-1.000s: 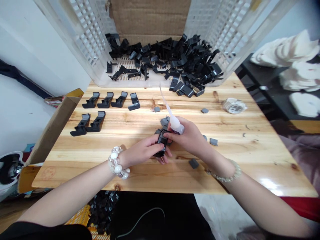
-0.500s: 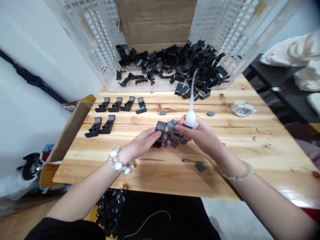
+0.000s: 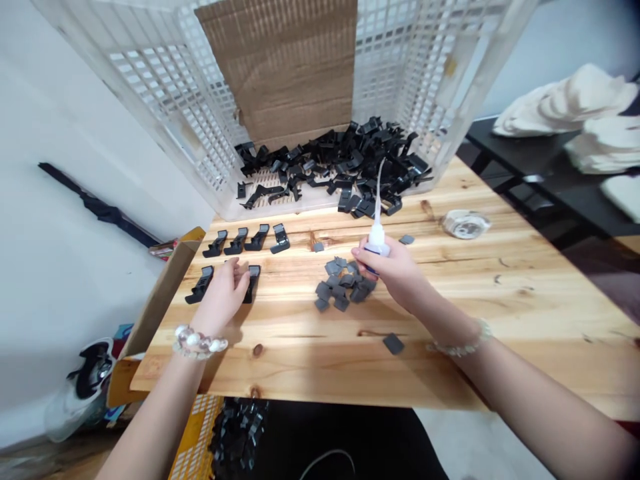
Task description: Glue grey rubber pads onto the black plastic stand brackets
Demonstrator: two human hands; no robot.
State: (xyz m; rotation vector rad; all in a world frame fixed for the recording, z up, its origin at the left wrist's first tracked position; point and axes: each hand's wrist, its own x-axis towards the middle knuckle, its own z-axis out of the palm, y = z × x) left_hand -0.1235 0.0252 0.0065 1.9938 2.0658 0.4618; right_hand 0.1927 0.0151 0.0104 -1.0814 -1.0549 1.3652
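Note:
My left hand [image 3: 221,295] rests on the lower row of black plastic clips, its fingertips against one clip [image 3: 253,283] and covering part of the row. Another clip [image 3: 200,283] lies to its left. My right hand [image 3: 395,270] grips a white glue bottle [image 3: 377,239] with a long thin nozzle pointing up. Just left of that hand lies a heap of small grey pads [image 3: 340,285]. An upper row of clips [image 3: 245,240] stands on the wooden table [image 3: 450,320] beyond my left hand.
A white lattice crate [image 3: 165,127] lined with cardboard holds a heap of black clips [image 3: 340,167] at the table's far end. A tape roll [image 3: 465,224] lies right. A cardboard box flap [image 3: 160,313] stands at the left edge. A yellow crate [image 3: 195,433] sits below.
My left hand has let the clip leave the middle and moved left onto the lower row. My right hand has drawn back from the grey pads, still holding the bottle upright.

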